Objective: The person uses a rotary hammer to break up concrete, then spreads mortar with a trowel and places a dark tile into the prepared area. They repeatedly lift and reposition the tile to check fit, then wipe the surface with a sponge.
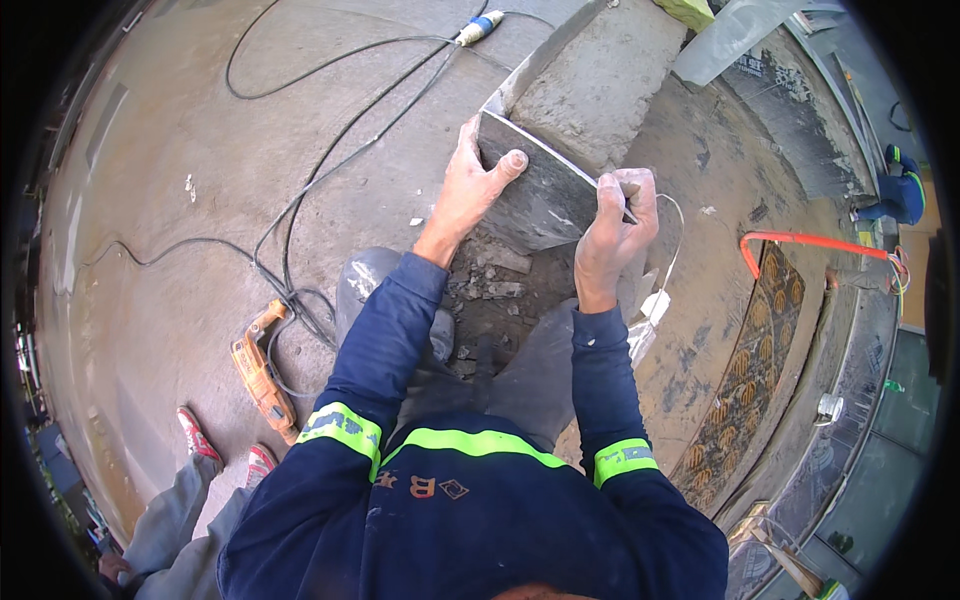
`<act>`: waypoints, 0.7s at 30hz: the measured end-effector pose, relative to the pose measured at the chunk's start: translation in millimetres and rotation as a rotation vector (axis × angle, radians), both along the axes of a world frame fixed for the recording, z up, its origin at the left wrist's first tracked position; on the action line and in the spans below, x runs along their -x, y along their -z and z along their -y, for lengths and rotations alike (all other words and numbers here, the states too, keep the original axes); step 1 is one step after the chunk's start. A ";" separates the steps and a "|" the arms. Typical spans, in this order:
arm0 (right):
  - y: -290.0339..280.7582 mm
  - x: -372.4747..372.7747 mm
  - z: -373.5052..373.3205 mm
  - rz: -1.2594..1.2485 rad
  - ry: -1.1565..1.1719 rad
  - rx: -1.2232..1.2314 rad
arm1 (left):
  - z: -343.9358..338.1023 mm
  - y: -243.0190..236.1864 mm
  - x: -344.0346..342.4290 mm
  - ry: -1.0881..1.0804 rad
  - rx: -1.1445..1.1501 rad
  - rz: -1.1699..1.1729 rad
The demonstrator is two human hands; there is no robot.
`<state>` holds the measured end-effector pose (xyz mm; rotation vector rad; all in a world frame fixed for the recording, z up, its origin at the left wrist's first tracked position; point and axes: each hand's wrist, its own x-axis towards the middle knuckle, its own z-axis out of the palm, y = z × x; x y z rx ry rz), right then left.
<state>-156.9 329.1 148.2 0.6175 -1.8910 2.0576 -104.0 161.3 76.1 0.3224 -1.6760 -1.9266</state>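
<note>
A: Grip status?
B: Left grip [470, 188] is clamped on the left end of a flat dark grey panel [535, 205]. Right grip [618, 240] is pinched narrow at its right corner; can't tell what's in the pinch.
A: Panel position?
B: Tilted, above jagged loose rubble [500, 288], near a rough concrete block [612, 80]. Smudged face, straight pale edge.
A: Nearby?
B: Thin white cord [683, 220] curves beside my right grip. Orange drill [260, 375] lies left.

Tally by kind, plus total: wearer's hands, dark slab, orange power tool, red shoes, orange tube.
Left hand and right hand: 2
Dark slab: 1
Orange power tool: 1
Red shoes: 2
Orange tube: 1
Total: 7
</note>
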 end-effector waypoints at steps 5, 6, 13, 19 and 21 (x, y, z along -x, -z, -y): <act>6.6 12.9 -3.8 -0.087 0.012 -0.076 | 1.7 -0.3 -1.9 0.022 0.033 0.014; 8.0 14.3 -4.4 -0.098 0.007 -0.086 | 1.5 -1.7 -3.0 0.023 0.031 0.006; 0.8 13.4 -10.6 -0.166 -0.059 -0.098 | 6.6 -13.6 -9.3 0.040 0.114 0.135; -25.2 15.1 -31.0 -0.355 -0.159 -0.363 | -26.8 63.7 -9.9 -0.504 -0.082 0.057; -35.1 10.1 -32.7 -0.426 -0.151 -0.505 | -56.4 110.3 -17.4 -0.740 -0.451 0.146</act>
